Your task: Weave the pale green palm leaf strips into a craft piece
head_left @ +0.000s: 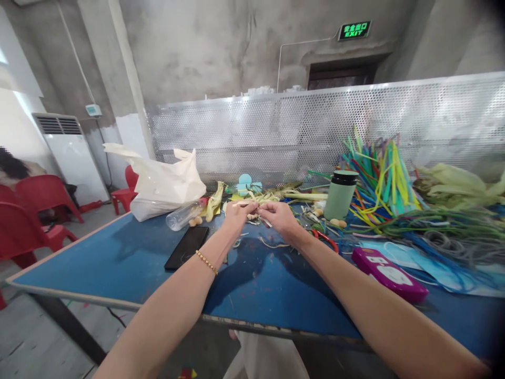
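My left hand (240, 211) and my right hand (278, 215) meet over the blue table (130, 268), fingers pinched close together. Between the fingertips is a small pale twisted plant strip (252, 216), its far part hidden by the hands. Loose pale green and yellowish strips (272, 197) lie just behind the fingers. A few thin scraps (275, 244) are scattered on the near side. Left of my left hand sits a yellowish husk (215, 202). Scissors with red handles (325, 240) rest to the right of my right hand.
A black phone (187, 248), clear bottle (184, 215) and white plastic bag (169, 181) are on the left. Rightward stand a green tumbler (341, 196), colourful strips (389, 181), a purple case (389, 273) and blue masks (430, 263). A perforated metal panel (244, 129) runs behind.
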Available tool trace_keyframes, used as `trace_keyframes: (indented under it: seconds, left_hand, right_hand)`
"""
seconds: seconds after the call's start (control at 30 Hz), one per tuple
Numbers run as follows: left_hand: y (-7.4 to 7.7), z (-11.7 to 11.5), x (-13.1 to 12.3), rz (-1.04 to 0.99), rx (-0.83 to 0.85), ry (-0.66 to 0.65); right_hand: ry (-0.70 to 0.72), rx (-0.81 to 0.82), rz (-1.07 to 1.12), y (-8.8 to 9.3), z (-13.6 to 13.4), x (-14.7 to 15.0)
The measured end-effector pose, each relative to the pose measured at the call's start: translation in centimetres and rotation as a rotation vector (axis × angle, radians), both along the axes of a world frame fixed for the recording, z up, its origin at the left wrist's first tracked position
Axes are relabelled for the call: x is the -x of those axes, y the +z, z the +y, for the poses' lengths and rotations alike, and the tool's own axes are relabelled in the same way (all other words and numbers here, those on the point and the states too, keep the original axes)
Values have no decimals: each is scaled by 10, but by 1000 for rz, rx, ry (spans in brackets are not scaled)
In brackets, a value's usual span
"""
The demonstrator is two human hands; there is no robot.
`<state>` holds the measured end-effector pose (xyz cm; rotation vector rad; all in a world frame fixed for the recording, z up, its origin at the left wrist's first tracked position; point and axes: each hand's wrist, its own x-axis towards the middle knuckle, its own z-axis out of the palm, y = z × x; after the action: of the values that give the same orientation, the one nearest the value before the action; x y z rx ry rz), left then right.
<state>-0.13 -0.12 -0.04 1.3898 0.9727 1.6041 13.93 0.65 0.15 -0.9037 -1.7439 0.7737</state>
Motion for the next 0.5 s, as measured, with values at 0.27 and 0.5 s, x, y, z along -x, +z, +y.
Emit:
trace_keyframes:
  seconds: [0.27, 0.5]
  left_hand:
    - [4, 9, 5, -241, 192, -296]
    - [1, 12, 7, -177, 162, -268]
  right_hand:
    - [50, 133, 128, 1, 1, -3]
    - [83, 193, 166, 8, -5, -5]
